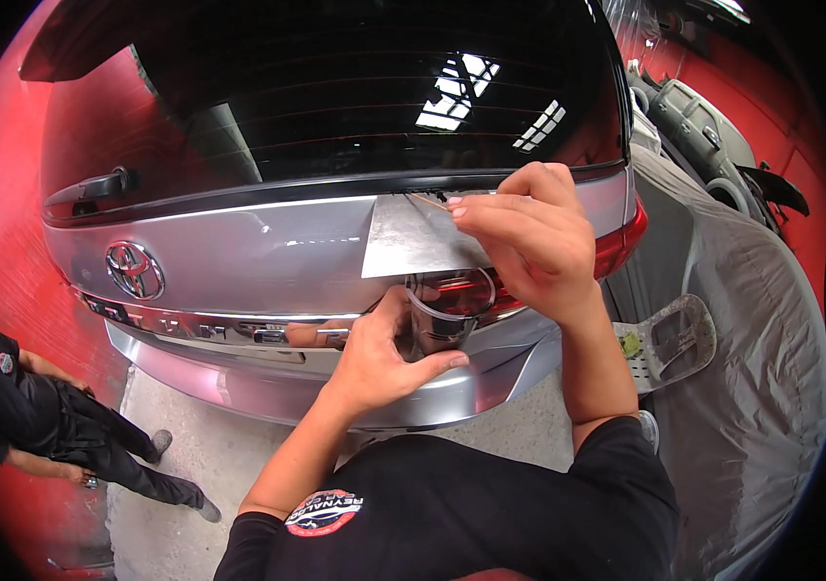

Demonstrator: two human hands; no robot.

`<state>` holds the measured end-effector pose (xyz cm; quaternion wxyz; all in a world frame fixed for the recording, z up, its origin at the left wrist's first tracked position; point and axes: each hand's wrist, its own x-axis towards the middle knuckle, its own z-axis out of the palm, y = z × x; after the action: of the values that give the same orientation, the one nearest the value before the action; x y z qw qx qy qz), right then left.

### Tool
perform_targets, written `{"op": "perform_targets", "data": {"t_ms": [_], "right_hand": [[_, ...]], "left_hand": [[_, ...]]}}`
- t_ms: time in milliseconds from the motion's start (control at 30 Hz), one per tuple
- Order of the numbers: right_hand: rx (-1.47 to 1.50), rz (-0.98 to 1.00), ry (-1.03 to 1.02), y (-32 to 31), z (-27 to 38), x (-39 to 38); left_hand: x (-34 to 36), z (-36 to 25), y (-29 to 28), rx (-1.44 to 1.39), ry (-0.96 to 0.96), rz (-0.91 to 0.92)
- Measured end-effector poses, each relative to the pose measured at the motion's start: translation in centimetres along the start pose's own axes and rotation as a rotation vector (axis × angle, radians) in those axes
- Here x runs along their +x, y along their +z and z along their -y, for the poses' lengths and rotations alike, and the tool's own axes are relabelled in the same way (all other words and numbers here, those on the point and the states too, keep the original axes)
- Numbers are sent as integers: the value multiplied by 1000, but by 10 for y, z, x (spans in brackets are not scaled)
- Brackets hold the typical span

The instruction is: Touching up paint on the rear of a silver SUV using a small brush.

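In my left hand [379, 353] is a clear plastic cup [440, 334], its fingers and thumb wrapped round the side; a dark tint shows low in the cup. My right hand [537, 237] pinches a thin stick [429, 201], whose tip reaches the lower edge of the rear window. Dark marks sit along the black trim [335, 187] near that tip. A flat silvery sheet [408, 242] lies against the silver tailgate [267, 228], just under the trim. Above the cup, the sheet's lower edge spans part of the red tail light [621, 242].
At the left, another person [20, 397] in dark clothes stands on the concrete floor. A perforated plastic chair [665, 349] is at the right, beside a large grey-covered shape [752, 368]. Vehicle door panels [708, 136] lean by the red wall. The rear wiper [93, 189] sits at left.
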<state>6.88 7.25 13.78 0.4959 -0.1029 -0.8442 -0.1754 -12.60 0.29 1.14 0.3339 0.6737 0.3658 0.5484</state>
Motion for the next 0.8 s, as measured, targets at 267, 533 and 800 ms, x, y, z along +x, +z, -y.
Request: {"op": "perform_targets", "data": {"t_ms": [267,533,800], "right_hand": [[18,9,-20,4,-1,1],[45,-4,35,-12,0,-7],[89,-125,146,-24,15,-38]], "left_hand": [[1,-10,3,-46,-11,-27],[0,0,1,-34,1,-19],[-2,-1,-1,0,-19,8]]}}
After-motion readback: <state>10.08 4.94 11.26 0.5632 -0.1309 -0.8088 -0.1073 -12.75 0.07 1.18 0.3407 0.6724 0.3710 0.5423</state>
